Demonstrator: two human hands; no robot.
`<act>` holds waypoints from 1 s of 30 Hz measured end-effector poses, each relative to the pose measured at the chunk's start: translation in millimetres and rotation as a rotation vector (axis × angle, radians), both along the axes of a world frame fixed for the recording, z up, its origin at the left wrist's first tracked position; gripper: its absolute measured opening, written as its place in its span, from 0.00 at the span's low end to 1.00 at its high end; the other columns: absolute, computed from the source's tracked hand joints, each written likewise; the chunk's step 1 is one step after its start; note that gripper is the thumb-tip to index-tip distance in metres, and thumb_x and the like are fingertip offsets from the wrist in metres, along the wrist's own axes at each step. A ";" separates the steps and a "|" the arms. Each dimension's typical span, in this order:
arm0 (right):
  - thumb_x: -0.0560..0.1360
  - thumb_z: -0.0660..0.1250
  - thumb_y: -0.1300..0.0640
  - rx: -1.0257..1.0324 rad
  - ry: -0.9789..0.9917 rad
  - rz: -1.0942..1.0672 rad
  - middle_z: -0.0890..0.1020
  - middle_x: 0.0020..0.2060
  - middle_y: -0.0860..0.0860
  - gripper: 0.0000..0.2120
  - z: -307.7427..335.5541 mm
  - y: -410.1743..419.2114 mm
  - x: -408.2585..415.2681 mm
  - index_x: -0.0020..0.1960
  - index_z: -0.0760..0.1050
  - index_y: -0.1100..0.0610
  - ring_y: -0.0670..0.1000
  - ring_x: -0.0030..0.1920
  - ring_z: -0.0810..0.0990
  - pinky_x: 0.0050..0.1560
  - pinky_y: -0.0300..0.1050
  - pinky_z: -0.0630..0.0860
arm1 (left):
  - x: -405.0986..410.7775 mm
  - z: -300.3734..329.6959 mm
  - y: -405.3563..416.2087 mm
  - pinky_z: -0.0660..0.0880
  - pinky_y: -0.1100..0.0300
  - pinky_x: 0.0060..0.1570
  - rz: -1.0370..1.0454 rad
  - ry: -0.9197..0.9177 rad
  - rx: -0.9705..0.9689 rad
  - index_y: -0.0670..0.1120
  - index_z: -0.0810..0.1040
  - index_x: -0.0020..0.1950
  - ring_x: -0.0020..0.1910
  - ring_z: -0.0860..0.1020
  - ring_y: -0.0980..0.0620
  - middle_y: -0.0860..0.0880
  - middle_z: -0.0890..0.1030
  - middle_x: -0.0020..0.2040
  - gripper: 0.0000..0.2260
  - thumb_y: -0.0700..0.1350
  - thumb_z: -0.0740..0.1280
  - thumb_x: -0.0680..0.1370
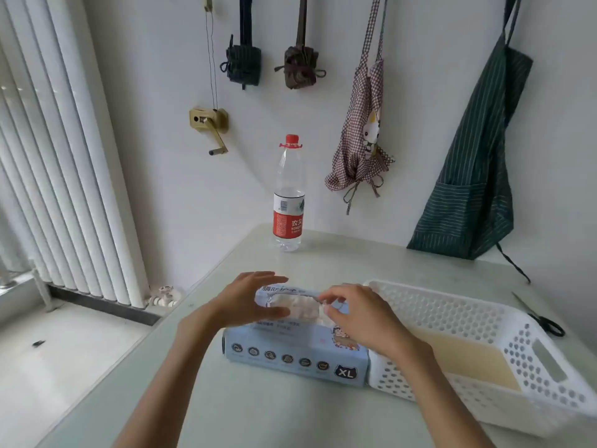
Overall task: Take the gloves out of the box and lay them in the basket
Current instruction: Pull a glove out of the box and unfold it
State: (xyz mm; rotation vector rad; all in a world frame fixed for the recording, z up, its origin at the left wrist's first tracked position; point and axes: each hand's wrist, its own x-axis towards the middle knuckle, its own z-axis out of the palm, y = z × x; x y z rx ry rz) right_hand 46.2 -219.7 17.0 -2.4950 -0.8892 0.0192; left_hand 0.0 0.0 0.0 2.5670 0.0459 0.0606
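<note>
A black cat-shaped badge reading "XL" marks the front right corner of the pale blue glove box (pixel 295 357). The water bottle (pixel 288 202) near the table's far edge carries a red label with partly legible "NONGFU".

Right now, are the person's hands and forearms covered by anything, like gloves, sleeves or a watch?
No. The left hand and right hand are bare, without gloves, rings or a watch. Both forearms are uncovered down to the frame's lower edge; no sleeve shows.

A printed cardboard box (pixel 295 357) of thin white gloves (pixel 302 307) beside a perforated white plastic basket (pixel 452 318) on a smooth, glossy desk (pixel 258 415); clear plastic bottle (pixel 289 195) behind.
</note>
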 end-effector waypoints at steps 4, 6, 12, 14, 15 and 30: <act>0.79 0.62 0.49 -0.046 -0.103 -0.005 0.80 0.55 0.43 0.13 -20.8 22.1 23.6 0.61 0.77 0.46 0.45 0.57 0.76 0.56 0.40 0.69 | 35.0 -15.2 -4.2 0.67 0.54 0.67 -0.015 0.008 0.011 0.59 0.73 0.65 0.67 0.69 0.54 0.57 0.73 0.67 0.26 0.59 0.73 0.69; 0.78 0.63 0.46 -0.022 -0.156 -0.038 0.81 0.52 0.43 0.11 -26.6 28.0 29.7 0.58 0.79 0.46 0.45 0.53 0.77 0.51 0.38 0.68 | 45.5 -23.4 -10.7 0.71 0.57 0.60 0.016 -0.032 0.069 0.60 0.76 0.60 0.61 0.73 0.55 0.58 0.77 0.61 0.21 0.59 0.73 0.69; 0.75 0.67 0.44 0.065 -0.166 -0.129 0.79 0.44 0.43 0.08 -39.4 33.3 35.7 0.47 0.82 0.47 0.42 0.46 0.77 0.36 0.30 0.65 | 50.5 -36.0 -9.5 0.69 0.57 0.60 0.038 -0.141 0.079 0.62 0.76 0.57 0.60 0.72 0.57 0.63 0.77 0.59 0.18 0.62 0.72 0.69; 0.77 0.66 0.47 0.067 -0.153 -0.106 0.79 0.44 0.42 0.07 -40.7 30.8 38.4 0.47 0.81 0.48 0.41 0.44 0.76 0.38 0.31 0.68 | 48.2 -28.9 -5.0 0.69 0.58 0.62 -0.051 -0.069 0.008 0.62 0.76 0.57 0.60 0.71 0.61 0.66 0.74 0.59 0.19 0.63 0.72 0.68; 0.77 0.66 0.48 0.065 -0.145 -0.095 0.79 0.44 0.41 0.07 -40.4 28.6 39.6 0.47 0.82 0.48 0.41 0.44 0.76 0.39 0.32 0.69 | 47.2 -24.4 -3.8 0.70 0.59 0.61 -0.092 -0.045 -0.022 0.62 0.77 0.57 0.58 0.71 0.62 0.65 0.75 0.58 0.19 0.62 0.72 0.68; 0.73 0.72 0.58 0.739 -0.039 -0.142 0.84 0.36 0.42 0.03 -13.3 18.7 35.0 0.41 0.81 0.51 0.43 0.38 0.82 0.40 0.35 0.78 | 48.3 -22.7 -15.9 0.72 0.58 0.45 0.117 -0.103 0.025 0.57 0.80 0.50 0.48 0.75 0.54 0.59 0.80 0.46 0.16 0.59 0.75 0.65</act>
